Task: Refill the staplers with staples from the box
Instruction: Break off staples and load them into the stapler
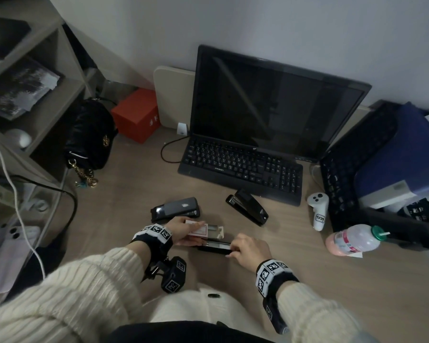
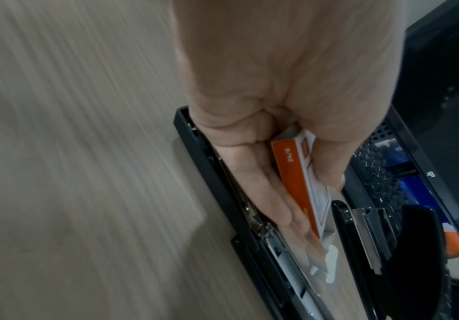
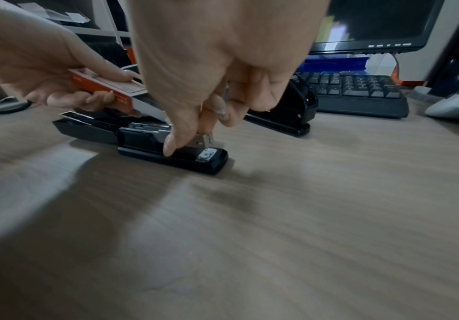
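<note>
Holding orange staple box (image 1: 196, 230), keyboard (image 1: 240, 169) marked "PASON", controller (image 1: 318, 210) labelled "1039"

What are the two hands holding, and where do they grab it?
The left hand holds the staple box by its closed end, thumb on top, fingers beneath. The right hand pinches the metal front tip of the open stapler on the desk.

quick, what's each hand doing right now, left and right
Left hand: holds the staple box, thumb on top and fingers curled beneath.
Right hand: fingertips pinch the metal front end of the open stapler on the desk.
</note>
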